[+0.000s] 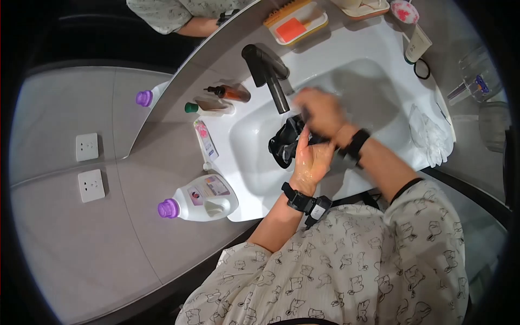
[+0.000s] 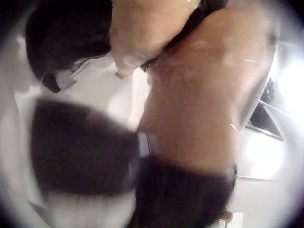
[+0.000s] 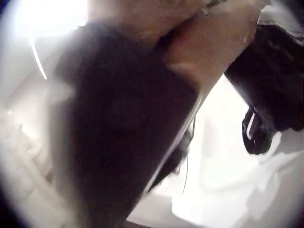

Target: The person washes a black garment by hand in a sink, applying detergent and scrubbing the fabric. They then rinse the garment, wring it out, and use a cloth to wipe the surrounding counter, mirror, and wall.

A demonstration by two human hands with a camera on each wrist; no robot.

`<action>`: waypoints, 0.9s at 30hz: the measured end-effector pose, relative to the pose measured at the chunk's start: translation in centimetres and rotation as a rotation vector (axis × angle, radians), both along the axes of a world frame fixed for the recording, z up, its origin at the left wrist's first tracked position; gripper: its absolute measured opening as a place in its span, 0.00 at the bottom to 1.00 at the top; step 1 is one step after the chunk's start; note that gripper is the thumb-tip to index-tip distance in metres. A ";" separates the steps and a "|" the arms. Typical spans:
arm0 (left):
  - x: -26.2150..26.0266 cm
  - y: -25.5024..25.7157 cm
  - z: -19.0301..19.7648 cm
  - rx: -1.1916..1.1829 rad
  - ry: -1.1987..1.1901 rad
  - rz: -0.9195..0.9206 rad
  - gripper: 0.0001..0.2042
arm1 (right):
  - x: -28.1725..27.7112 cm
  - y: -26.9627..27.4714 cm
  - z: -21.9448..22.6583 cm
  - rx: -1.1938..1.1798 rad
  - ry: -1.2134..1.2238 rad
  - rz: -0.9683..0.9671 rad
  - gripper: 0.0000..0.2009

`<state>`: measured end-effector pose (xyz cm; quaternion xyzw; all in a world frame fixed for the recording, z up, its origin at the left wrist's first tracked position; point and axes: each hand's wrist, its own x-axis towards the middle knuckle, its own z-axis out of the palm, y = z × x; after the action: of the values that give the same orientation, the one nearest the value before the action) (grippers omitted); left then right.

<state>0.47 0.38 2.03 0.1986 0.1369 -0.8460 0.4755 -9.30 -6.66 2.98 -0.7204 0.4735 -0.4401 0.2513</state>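
A wet black cloth bunches up between the two hands over the white sink, below the dark tap. The left hand, palm up and glistening wet, grips part of it between thumb and fingers. Just above, the right hand is blurred, its fingers curled round the dark fabric. In the left wrist view the black cloth shows at the upper left, beside wet skin. The right wrist view has the cloth hanging at the right, with a loop at its lower end; the fingertips are hidden there.
A white jug with purple cap, a tube and two small bottles stand or lie left of the sink. Crumpled white material lies on the right rim. A soap tray and another tube are behind.
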 end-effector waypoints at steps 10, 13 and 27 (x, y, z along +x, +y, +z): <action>-0.7 -0.2 0.5 -0.216 -0.149 0.052 0.20 | 1.4 1.0 0.7 0.045 -0.371 0.244 0.10; -0.2 -0.6 1.1 -0.049 -0.120 0.105 0.18 | -3.7 0.3 -1.1 -0.145 -0.046 0.128 0.10; -1.4 -1.7 -0.8 -0.010 -0.598 -0.023 0.21 | 0.5 7.0 -1.8 0.163 -0.133 -0.112 0.10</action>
<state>-0.94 -1.31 1.27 0.4381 -0.0153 -0.7560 0.4862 -8.84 0.30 1.18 -0.6392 0.5297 -0.4603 0.3147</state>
